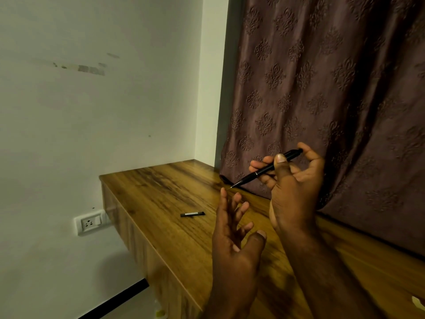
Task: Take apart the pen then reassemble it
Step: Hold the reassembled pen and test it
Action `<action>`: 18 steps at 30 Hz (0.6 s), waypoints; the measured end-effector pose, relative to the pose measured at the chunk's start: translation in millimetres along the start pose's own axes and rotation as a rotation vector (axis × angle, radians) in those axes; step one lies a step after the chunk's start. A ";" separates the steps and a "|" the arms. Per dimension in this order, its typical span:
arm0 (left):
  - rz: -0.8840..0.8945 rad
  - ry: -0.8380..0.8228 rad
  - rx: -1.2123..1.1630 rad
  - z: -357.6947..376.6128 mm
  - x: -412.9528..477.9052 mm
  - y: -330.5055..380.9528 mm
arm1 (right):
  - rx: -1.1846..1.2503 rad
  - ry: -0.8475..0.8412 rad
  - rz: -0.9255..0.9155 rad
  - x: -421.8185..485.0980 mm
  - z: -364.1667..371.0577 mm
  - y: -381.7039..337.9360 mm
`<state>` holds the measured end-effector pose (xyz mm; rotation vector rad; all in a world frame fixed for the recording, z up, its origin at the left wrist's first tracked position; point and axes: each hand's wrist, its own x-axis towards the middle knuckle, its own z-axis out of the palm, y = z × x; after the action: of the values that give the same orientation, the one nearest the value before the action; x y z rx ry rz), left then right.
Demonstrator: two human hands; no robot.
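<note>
My right hand (296, 187) is raised above the wooden table (161, 199) and grips a slim black pen (262, 170). The pen slants down to the left, and its fine tip points at the fingertips of my left hand. My thumb presses on the barrel and my fingers curl behind it. My left hand (234, 233) is held up just below and left of the pen tip, fingers spread, with nothing in it. A short black pen part (192, 214) with a pale label lies flat on the table, left of my left hand.
A dark patterned curtain (333, 88) hangs behind the table on the right. A white wall with a socket (90, 222) is on the left. The table's left edge drops off to the floor.
</note>
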<state>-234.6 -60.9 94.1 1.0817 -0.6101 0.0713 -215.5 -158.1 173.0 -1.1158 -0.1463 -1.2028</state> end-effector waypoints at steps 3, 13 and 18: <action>0.001 -0.015 0.015 1.1 -0.4 0.0 | -0.003 -0.013 -0.001 -1.2 0.4 0.3; -0.018 -0.032 0.039 0.0 -1.2 1.3 | -0.002 -0.020 0.018 -5.3 4.4 1.9; -0.051 0.050 0.065 -6.3 5.8 1.0 | 0.032 -0.021 0.066 -6.2 3.9 9.2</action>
<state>-227.4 -56.5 95.8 1.1547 -0.5376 0.0744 -209.1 -151.7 165.5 -1.0975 -0.1439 -1.1266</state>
